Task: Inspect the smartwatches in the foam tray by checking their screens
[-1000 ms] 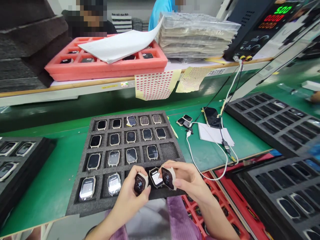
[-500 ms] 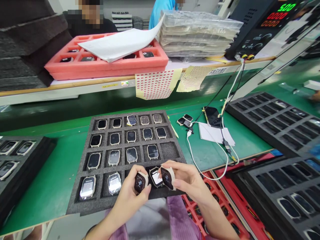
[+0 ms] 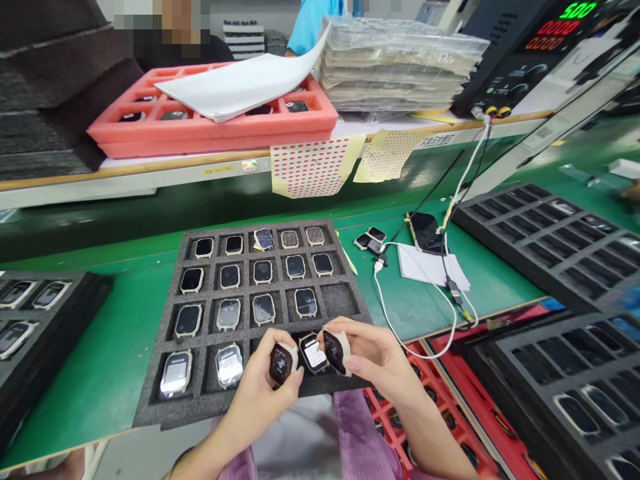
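Note:
Above the near edge of a dark grey foam tray [image 3: 165, 320], my left hand [image 3: 265, 380] is closed on a smartwatch case [image 3: 283, 363] without a strap, its dark screen showing a small figure. My right hand [image 3: 380, 353] grips a similar smartwatch [image 3: 337, 352] by its edges, tilted, with its screen facing left. Between the two hands, another watch [image 3: 314, 353] with a lit white screen lies in a tray pocket. Rows of pale-framed watches fill most other pockets; one pocket [image 3: 339, 300] at the right is bare. My hands hide part of the front row.
Two small watches [image 3: 370, 237], a phone [image 3: 425, 232], white paper [image 3: 434, 268] and a white cable [image 3: 400, 340] lie right of the tray. More foam trays [image 3: 555, 240] stand at both sides. A shelf holds a red foam tray [image 3: 215, 137] and a power supply [image 3: 530, 60]. People are behind it.
Both hands keep their hold on the watches. The watch in my right hand has turned slightly and its lit figure no longer shows clearly. The tray has not moved.

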Demonstrator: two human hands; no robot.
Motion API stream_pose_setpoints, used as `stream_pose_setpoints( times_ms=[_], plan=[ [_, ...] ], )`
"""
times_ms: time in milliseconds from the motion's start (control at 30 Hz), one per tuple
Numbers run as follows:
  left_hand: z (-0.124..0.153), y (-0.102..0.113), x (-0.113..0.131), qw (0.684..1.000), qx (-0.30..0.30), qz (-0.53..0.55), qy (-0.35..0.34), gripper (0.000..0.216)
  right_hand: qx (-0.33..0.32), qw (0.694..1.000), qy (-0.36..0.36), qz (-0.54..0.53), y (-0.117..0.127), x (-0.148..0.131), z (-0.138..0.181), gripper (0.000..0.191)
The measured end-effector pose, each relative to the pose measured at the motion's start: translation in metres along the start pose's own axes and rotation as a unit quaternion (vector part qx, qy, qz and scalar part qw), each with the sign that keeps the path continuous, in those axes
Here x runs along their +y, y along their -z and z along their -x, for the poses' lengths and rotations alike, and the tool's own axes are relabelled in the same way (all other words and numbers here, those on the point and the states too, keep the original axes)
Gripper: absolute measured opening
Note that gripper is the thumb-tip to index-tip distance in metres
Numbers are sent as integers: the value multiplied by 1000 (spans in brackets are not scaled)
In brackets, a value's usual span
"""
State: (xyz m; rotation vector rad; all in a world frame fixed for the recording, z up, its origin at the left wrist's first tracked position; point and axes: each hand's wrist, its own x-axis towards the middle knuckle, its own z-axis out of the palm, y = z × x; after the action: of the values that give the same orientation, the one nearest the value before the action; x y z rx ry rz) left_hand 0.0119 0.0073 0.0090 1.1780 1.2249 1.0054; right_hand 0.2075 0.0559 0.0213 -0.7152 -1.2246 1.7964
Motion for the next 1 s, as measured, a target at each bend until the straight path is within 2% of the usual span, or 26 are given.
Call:
stream_pose_setpoints(
  times_ms=[267, 433, 633, 900, 1000],
  plan=[
    [0, 2, 1, 999, 17, -25, -37, 20, 3, 1000, 2, 16, 2, 1, 1, 31],
    [0, 1, 3, 1000, -2, -16, -12, 19, -2, 1000, 13, 10, 2, 1, 1, 34],
    [-1, 1, 3, 1000, 2, -24, -15, 21, -13, 1000, 14, 10, 2, 1, 2, 32],
    [-1, 1, -2, 999, 9, -24, -35, 20, 2, 1000, 9, 1, 0, 0, 3, 32],
    [0, 1, -4, 1000, 12, 3, -13, 18, 11, 1000, 0, -4, 0, 1, 2, 33]
  ],
)
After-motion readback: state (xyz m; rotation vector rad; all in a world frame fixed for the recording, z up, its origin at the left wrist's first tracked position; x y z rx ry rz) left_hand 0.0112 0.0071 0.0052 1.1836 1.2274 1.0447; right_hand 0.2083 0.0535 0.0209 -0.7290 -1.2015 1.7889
